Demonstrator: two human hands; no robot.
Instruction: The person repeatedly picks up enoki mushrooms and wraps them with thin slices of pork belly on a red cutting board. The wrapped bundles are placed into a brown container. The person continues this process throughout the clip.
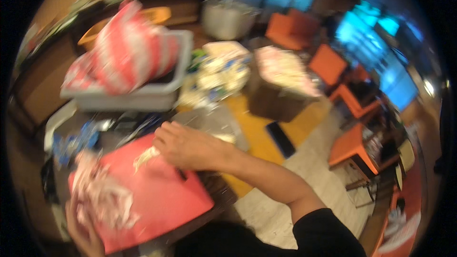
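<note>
A flat red rectangular board [166, 200] carries a limp, crumpled, pale-pink pile [107, 195] at its left; the left hand [84, 231] curves against it, the curled right hand [180, 145] adjoins a small cream strip [144, 159]; blur hides whether either grips.
</note>
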